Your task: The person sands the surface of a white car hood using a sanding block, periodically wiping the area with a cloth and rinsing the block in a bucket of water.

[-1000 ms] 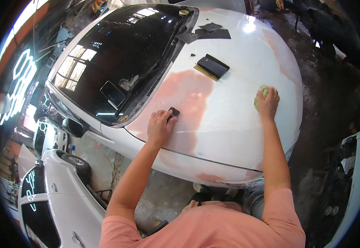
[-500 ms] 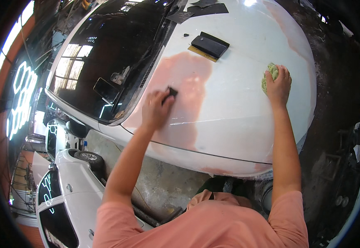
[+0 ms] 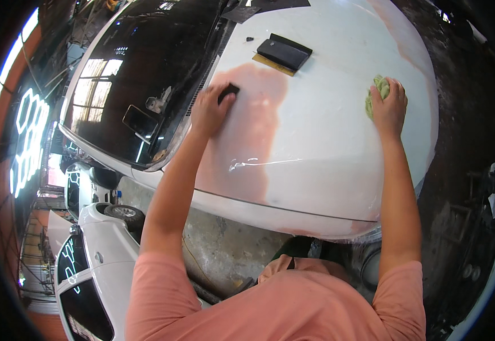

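My left hand [image 3: 210, 111] is closed on a small black piece of sandpaper [image 3: 232, 89], pressed to the white car hood [image 3: 327, 131]. It rests at the windshield-side edge of a pinkish, dull patch [image 3: 253, 122] in the hood's paint. Further right, my right hand [image 3: 392, 108] grips a crumpled light-green cloth [image 3: 379, 91] against the hood. A black, flat-sided block or case [image 3: 284, 52] lies between and beyond my hands, on top of a yellowish strip [image 3: 273, 65].
Black sheets [image 3: 240, 13] lie at the hood's far end, with a tiny black bit [image 3: 250, 39] nearer. The dark windshield [image 3: 139, 85] borders the hood on the left. Another white car [image 3: 102, 250] stands at lower left. Dark clutter [image 3: 463, 221] lines the right side.
My left hand has slid away from me and slightly left with the sandpaper. My right hand, still on the green cloth, has shifted slightly right and away. The view has moved a little.
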`<control>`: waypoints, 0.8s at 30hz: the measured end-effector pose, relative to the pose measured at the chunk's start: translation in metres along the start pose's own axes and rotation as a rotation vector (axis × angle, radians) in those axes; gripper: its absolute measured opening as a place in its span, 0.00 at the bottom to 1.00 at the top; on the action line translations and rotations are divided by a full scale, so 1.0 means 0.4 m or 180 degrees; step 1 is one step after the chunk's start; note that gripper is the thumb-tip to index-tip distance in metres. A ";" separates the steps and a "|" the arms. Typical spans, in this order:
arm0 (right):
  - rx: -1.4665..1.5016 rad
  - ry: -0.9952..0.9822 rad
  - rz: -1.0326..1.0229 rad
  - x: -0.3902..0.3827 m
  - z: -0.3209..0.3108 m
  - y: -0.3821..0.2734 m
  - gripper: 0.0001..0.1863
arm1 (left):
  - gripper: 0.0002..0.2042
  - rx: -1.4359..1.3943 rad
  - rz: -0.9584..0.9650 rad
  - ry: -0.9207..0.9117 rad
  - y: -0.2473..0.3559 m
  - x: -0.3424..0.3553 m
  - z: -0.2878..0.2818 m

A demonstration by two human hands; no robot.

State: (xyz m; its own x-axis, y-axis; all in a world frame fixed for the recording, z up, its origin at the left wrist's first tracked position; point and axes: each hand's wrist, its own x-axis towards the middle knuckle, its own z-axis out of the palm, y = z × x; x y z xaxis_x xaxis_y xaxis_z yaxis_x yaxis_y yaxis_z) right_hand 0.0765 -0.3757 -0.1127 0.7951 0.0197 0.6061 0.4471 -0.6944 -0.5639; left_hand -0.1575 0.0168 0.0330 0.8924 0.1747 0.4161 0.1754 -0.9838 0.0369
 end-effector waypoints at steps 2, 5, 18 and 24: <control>0.0007 -0.0023 0.0024 0.000 -0.003 0.001 0.28 | 0.18 0.0155 -0.0057 -0.0092 -0.003 0.041 0.020; -0.0124 0.0011 0.0147 -0.001 -0.015 0.014 0.28 | 0.19 -0.0020 0.0114 -0.0227 0.026 -0.151 -0.021; -0.0186 0.0096 0.0105 0.006 -0.007 0.030 0.28 | 0.19 -0.0151 0.0301 -0.0367 0.019 -0.215 -0.065; -0.0086 0.0045 0.0069 0.005 -0.001 -0.006 0.28 | 0.20 0.0143 0.0163 -0.0222 0.009 0.007 -0.003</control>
State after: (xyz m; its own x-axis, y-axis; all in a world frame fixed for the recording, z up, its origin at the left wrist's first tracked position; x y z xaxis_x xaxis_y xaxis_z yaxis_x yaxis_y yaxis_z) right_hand 0.0769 -0.3742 -0.1099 0.7986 -0.0055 0.6018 0.4184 -0.7137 -0.5617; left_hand -0.1549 0.0139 0.0354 0.9271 0.1280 0.3522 0.1458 -0.9890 -0.0244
